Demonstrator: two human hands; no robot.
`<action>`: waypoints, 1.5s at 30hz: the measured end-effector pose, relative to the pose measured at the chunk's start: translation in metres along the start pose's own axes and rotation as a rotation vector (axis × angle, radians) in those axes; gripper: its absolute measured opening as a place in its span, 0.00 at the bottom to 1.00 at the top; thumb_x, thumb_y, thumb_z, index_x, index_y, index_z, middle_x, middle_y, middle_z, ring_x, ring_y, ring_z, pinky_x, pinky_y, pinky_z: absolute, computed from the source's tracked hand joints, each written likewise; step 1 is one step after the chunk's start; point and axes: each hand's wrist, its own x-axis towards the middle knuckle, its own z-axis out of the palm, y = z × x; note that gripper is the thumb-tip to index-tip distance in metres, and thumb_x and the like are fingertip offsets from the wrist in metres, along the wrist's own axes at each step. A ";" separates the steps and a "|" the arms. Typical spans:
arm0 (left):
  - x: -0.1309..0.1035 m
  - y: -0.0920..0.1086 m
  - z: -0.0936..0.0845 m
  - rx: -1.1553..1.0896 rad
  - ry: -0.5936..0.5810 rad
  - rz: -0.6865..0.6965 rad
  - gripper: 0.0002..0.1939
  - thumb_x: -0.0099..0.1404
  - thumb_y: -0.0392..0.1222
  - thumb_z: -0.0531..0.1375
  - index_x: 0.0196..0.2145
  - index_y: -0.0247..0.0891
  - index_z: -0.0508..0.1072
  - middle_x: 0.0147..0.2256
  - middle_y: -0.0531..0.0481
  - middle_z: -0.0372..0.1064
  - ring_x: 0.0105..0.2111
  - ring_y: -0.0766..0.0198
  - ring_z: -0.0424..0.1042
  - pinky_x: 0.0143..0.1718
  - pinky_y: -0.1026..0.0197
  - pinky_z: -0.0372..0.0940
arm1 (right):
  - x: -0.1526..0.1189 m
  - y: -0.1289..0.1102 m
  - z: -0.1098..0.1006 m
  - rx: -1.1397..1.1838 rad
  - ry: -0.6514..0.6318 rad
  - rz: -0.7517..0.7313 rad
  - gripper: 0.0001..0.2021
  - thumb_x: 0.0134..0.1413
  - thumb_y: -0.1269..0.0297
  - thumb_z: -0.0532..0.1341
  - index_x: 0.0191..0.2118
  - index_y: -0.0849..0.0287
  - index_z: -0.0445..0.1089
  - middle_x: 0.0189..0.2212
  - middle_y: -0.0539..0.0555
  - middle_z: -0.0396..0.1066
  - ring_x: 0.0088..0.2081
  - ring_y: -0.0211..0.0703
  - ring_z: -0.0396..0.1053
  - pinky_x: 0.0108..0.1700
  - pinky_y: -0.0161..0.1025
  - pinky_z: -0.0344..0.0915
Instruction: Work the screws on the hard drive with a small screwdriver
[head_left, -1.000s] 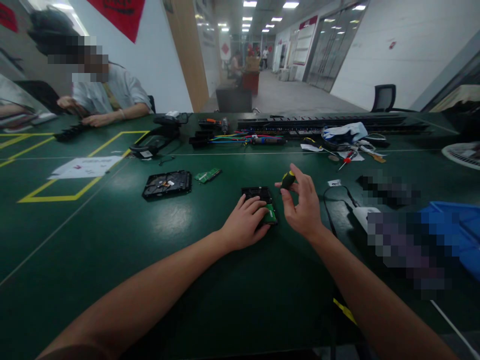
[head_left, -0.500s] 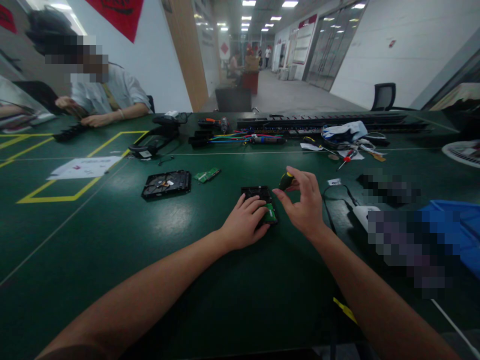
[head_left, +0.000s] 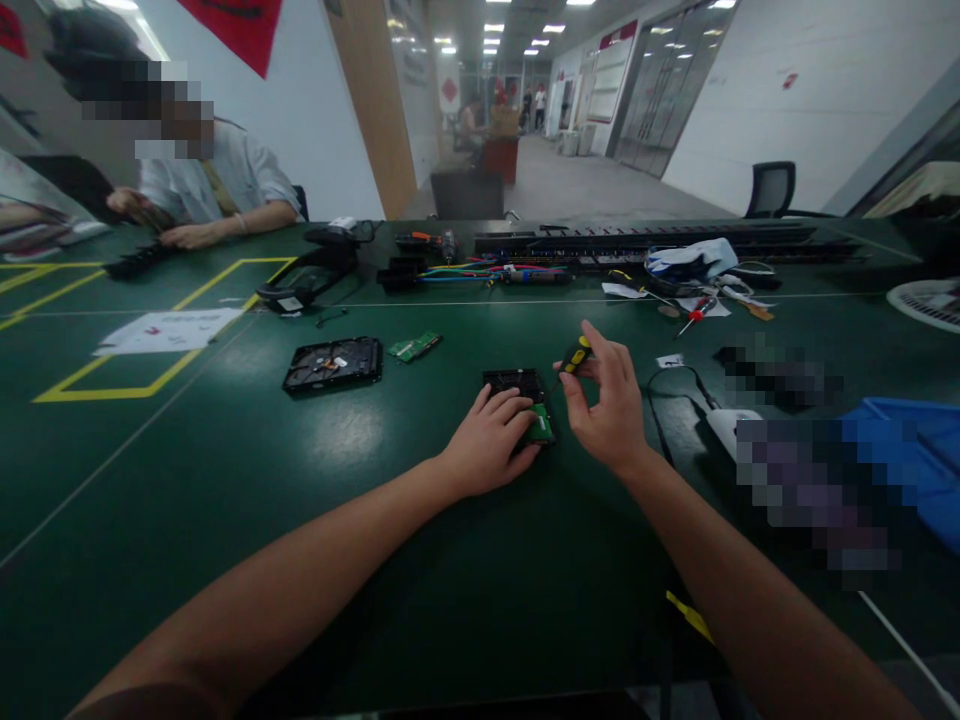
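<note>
My left hand [head_left: 487, 440] rests on a black hard drive [head_left: 517, 381], its fingers spread over the near part, where a green circuit board [head_left: 541, 425] shows. Just right of the drive, my right hand [head_left: 600, 405] grips a yellow-and-black screwdriver [head_left: 576, 355] by its handle. The screwdriver leans, and its tip is too small to make out beside the drive's right edge. Further left lie another hard drive [head_left: 334, 364] and a loose green circuit board [head_left: 415, 347].
Cables and tools, with a power drill [head_left: 448, 246], line the back of the green table [head_left: 360, 600]. A red screwdriver [head_left: 697, 316] lies back right, a blue container [head_left: 907, 460] at right. Papers [head_left: 169, 331] lie left. A person [head_left: 217, 185] sits at back left, handling something dark.
The screwdriver in my right hand has tilted, with more of its yellow handle showing, and the thumb has shifted right. My left hand stays on the drive.
</note>
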 end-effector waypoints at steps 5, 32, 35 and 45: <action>0.000 0.001 -0.002 -0.004 -0.002 0.003 0.20 0.73 0.50 0.59 0.58 0.40 0.71 0.64 0.40 0.67 0.69 0.43 0.60 0.73 0.29 0.47 | 0.000 -0.001 0.000 -0.036 0.041 -0.026 0.34 0.65 0.68 0.62 0.73 0.44 0.56 0.54 0.59 0.65 0.47 0.51 0.72 0.46 0.55 0.80; 0.000 0.001 -0.001 -0.020 0.001 -0.003 0.20 0.73 0.50 0.60 0.58 0.42 0.71 0.63 0.40 0.68 0.70 0.43 0.60 0.73 0.29 0.47 | -0.003 -0.003 0.001 0.037 0.031 0.018 0.32 0.64 0.68 0.62 0.70 0.45 0.58 0.58 0.60 0.64 0.48 0.50 0.74 0.47 0.53 0.82; 0.000 0.001 -0.002 -0.017 -0.001 -0.002 0.20 0.73 0.49 0.60 0.58 0.42 0.71 0.63 0.41 0.68 0.70 0.43 0.60 0.74 0.29 0.47 | 0.001 -0.005 -0.002 -0.044 0.089 -0.005 0.29 0.62 0.66 0.66 0.66 0.45 0.63 0.53 0.58 0.67 0.47 0.51 0.73 0.45 0.53 0.81; 0.000 0.002 -0.002 -0.008 0.003 -0.004 0.19 0.74 0.50 0.59 0.58 0.41 0.71 0.63 0.40 0.68 0.70 0.43 0.60 0.73 0.29 0.47 | -0.002 -0.002 0.001 0.084 -0.027 0.020 0.34 0.68 0.70 0.58 0.75 0.42 0.53 0.59 0.59 0.63 0.50 0.49 0.76 0.52 0.54 0.81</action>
